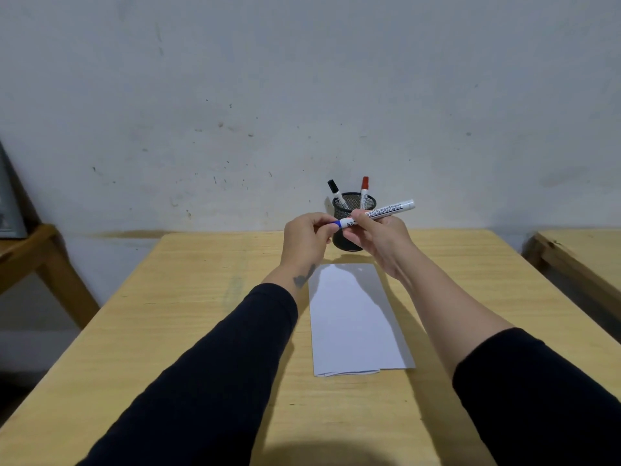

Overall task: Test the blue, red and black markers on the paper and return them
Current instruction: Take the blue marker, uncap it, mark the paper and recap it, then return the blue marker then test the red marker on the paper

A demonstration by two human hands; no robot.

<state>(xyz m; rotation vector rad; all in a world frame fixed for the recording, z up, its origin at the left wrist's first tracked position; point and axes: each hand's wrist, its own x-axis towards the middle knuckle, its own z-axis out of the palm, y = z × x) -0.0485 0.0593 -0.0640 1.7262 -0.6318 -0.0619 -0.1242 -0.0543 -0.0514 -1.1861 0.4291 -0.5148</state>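
Note:
Both hands hold the blue marker (386, 211) level above the table, in front of the black mesh pen cup (349, 243). My right hand (376, 240) grips its white barrel. My left hand (304, 240) pinches the blue cap end between thumb and fingers. The black marker (335, 192) and the red marker (364, 191) stand capped in the cup, caps up. A folded white paper (353, 317) lies flat on the table below my hands, blank as far as I can see.
The light wooden table (201, 314) reaches the grey wall. A wooden stand (43, 260) sits to the left, and another wooden table edge (581, 253) to the right.

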